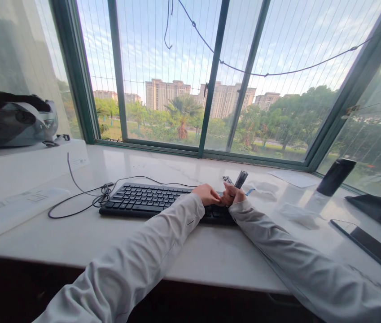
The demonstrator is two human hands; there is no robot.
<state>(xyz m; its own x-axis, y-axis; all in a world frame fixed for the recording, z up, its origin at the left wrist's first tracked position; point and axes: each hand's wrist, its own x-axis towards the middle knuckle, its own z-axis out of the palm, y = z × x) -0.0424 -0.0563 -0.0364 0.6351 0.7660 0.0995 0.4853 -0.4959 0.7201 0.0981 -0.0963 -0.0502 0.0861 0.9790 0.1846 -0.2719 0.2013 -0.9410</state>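
Observation:
A black keyboard [143, 200] lies on a white stone sill [210, 255] under a wide window. Both my arms in pale sleeves reach over its right end. My right hand [234, 194] is closed round a dark, slim stick-like object [241, 178] that points up and away. My left hand [207, 194] rests over the keyboard's right keys, fingers curled and touching the right hand; what it holds, if anything, is hidden. The keyboard's black cable [85, 197] is bundled at its left.
A white flat device [11, 211] lies at the left, a helmet [15, 119] on a white box behind it. A dark cylinder bottle [335, 177], papers [293, 178], crumpled plastic [260, 186] and a black tablet [372, 244] lie to the right.

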